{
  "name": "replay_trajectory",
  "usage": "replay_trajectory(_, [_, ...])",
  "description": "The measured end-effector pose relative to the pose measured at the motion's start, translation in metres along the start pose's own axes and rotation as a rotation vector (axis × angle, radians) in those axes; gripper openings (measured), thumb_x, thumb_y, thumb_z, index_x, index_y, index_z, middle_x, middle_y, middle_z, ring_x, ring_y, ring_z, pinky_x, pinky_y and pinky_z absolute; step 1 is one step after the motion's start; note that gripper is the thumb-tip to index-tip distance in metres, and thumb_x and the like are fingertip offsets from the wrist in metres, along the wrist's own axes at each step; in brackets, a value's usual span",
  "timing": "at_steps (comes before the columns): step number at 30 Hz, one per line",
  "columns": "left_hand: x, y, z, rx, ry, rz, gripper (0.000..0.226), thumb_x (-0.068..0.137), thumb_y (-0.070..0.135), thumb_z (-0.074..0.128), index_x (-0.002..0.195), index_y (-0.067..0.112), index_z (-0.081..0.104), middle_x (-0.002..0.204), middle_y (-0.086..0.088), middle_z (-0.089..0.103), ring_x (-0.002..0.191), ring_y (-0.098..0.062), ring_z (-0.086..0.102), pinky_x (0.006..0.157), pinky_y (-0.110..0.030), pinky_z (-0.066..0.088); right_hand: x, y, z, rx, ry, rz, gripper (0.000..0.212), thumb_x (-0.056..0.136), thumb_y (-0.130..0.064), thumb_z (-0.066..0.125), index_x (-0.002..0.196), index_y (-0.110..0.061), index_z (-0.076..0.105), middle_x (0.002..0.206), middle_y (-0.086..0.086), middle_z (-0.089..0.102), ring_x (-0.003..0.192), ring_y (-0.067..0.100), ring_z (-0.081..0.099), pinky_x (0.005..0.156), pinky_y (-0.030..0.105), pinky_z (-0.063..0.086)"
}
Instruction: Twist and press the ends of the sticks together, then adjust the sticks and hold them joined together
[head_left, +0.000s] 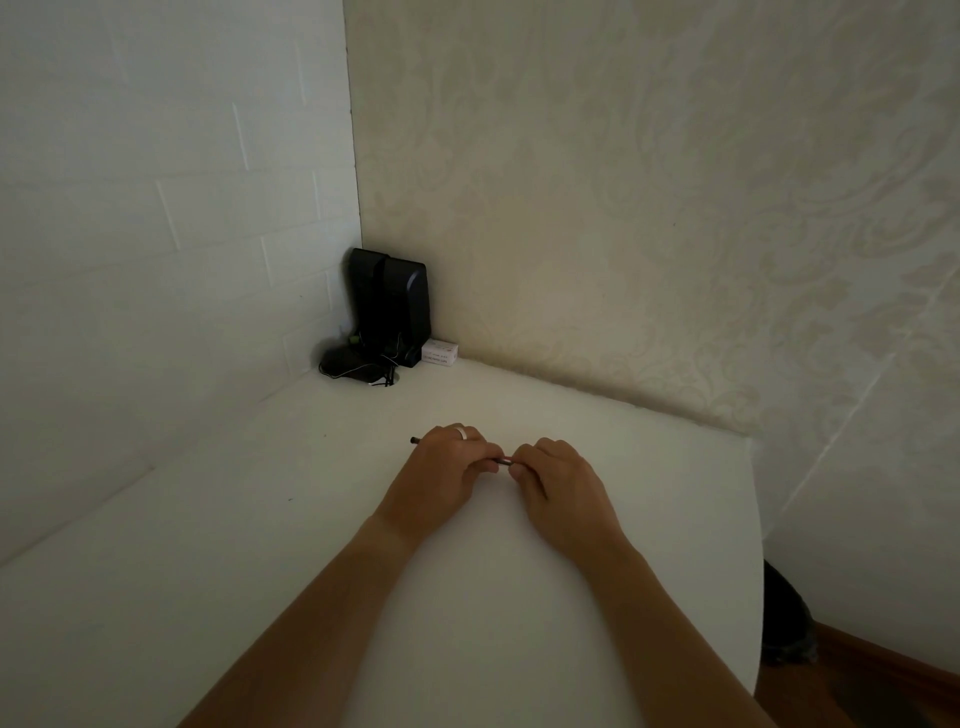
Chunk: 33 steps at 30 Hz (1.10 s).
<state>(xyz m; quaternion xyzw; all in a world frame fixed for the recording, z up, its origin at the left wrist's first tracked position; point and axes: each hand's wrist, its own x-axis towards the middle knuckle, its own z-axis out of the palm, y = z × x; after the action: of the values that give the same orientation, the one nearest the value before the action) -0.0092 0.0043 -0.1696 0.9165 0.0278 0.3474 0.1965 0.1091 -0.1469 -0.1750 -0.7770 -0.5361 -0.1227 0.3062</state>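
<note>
Both hands meet over the middle of a white table (260, 519). My left hand (441, 473), with a pale ring on one finger, grips a thin dark pen-like stick (503, 460). Its dark end pokes out to the left of that hand. My right hand (558, 480) pinches the stick's other end with curled fingers. Only a short reddish-dark piece of the stick shows between the two hands; the rest is hidden by fingers.
In the far corner stand two black speakers (392, 306) with tangled dark cables (358, 366) in front and a small white box (440, 352) beside them. Walls close the table's left and back sides. Its right edge drops to a wooden floor (872, 675).
</note>
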Motion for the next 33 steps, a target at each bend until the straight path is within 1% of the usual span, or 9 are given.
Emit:
replay_trajectory(6, [0.0,0.001,0.001,-0.012,-0.007,-0.017,0.027,0.093,0.024,0.053,0.1,0.013,0.077,0.088,-0.002,0.072,0.081,-0.013,0.063,0.073,-0.028,0.048,0.0,0.0,0.0,-0.013,-0.006,0.01,0.019,0.098,-0.028,0.047,0.091,-0.019,0.062,0.078,-0.005,0.052,0.076,0.018,0.048,0.063,0.032,0.04])
replay_trajectory(9, [0.0,0.001,0.001,-0.003,0.002,-0.041,0.024,0.094,0.024,0.054,0.101,0.016,0.075,0.091,0.001,0.071,0.084,-0.011,0.063,0.077,-0.025,0.048,0.001,-0.001,-0.002,0.016,0.007,0.065,0.016,0.096,-0.033,0.048,0.088,-0.022,0.057,0.078,-0.007,0.052,0.076,0.015,0.047,0.064,0.03,0.042])
replay_trajectory(12, [0.0,-0.002,0.002,0.026,0.022,-0.057,0.019,0.095,0.022,0.058,0.103,0.016,0.075,0.091,0.001,0.071,0.084,-0.013,0.063,0.077,-0.027,0.049,0.001,0.0,-0.006,0.066,0.147,0.218,0.006,0.094,-0.021,0.053,0.088,-0.023,0.053,0.083,-0.008,0.056,0.08,0.014,0.05,0.065,0.029,0.044])
replay_trajectory(14, [0.0,-0.004,0.003,0.034,0.025,-0.074,0.019,0.094,0.023,0.059,0.103,0.016,0.075,0.092,0.001,0.071,0.085,-0.014,0.064,0.078,-0.027,0.05,0.001,0.004,-0.008,0.02,0.274,0.324,0.01,0.092,-0.01,0.051,0.089,-0.019,0.055,0.086,-0.002,0.058,0.082,0.019,0.05,0.064,0.034,0.044])
replay_trajectory(16, [0.0,-0.004,0.003,0.036,0.017,-0.085,0.021,0.094,0.024,0.059,0.104,0.015,0.075,0.093,0.0,0.071,0.086,-0.015,0.064,0.079,-0.029,0.05,0.001,0.007,-0.009,-0.04,0.343,0.404,0.013,0.091,-0.003,0.053,0.09,-0.014,0.06,0.088,0.001,0.059,0.083,0.022,0.049,0.063,0.034,0.042])
replay_trajectory(21, [0.0,-0.006,0.004,0.046,-0.007,-0.102,0.023,0.094,0.027,0.056,0.104,0.017,0.075,0.092,0.002,0.071,0.086,-0.014,0.062,0.079,-0.033,0.051,0.001,0.013,-0.002,-0.153,0.294,0.404,0.022,0.084,0.0,0.065,0.102,-0.012,0.072,0.095,0.007,0.062,0.089,0.028,0.055,0.069,0.039,0.05])
replay_trajectory(25, [-0.001,-0.005,0.004,0.056,-0.015,-0.088,0.022,0.094,0.026,0.056,0.103,0.018,0.074,0.09,0.003,0.071,0.085,-0.014,0.061,0.077,-0.034,0.051,0.003,0.014,-0.001,-0.161,0.219,0.449,0.018,0.09,-0.008,0.063,0.103,-0.014,0.074,0.095,0.006,0.06,0.091,0.028,0.053,0.073,0.037,0.047])
replay_trajectory(29, [-0.001,-0.004,0.004,0.06,-0.022,-0.105,0.021,0.094,0.025,0.056,0.103,0.018,0.074,0.09,0.003,0.07,0.085,-0.014,0.061,0.077,-0.035,0.05,0.003,0.014,0.0,-0.175,0.222,0.449,0.01,0.09,-0.008,0.063,0.094,-0.013,0.07,0.092,0.006,0.06,0.088,0.029,0.053,0.069,0.037,0.044])
replay_trajectory(33, [-0.002,-0.004,0.003,0.061,-0.015,-0.132,0.023,0.094,0.025,0.055,0.104,0.018,0.074,0.091,0.002,0.071,0.087,-0.014,0.061,0.079,-0.035,0.051,0.002,0.009,-0.004,-0.085,0.295,0.374,0.016,0.087,-0.001,0.062,0.095,-0.015,0.063,0.088,0.003,0.058,0.083,0.027,0.052,0.063,0.036,0.044])
